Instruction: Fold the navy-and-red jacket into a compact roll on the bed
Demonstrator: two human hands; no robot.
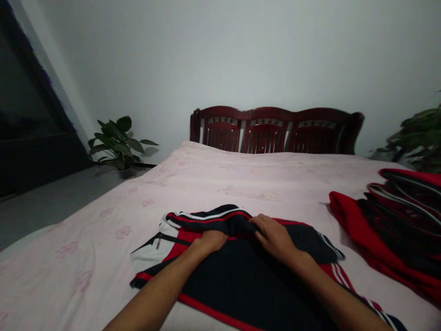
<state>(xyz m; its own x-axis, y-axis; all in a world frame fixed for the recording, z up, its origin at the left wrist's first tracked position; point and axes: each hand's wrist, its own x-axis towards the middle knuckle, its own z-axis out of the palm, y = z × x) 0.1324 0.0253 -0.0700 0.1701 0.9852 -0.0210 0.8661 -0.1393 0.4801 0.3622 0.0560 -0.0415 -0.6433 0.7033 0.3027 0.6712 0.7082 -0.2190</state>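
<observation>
A dark navy track jacket (pixel 234 271) with red and white trim lies on the bed in front of me. Its white and red part with a short zipper is at the left, and striped cuffs lie at the right. My left hand (pixel 212 240) is closed at a raised fold of the jacket, its fingers largely hidden under the cloth. Gripping the same fold farther right is my right hand (pixel 274 234), with its fingers bent over the dark fabric. Between the two hands the striped band bulges up a little.
Red and dark folded clothes (pixel 396 230) are piled at the right on the pink flowered bedsheet (pixel 144 216). A carved dark wood headboard (pixel 265 131) stands against the wall at the back. Potted plants flank the bed, one at the left (pixel 119 140) and another at the right (pixel 422 138).
</observation>
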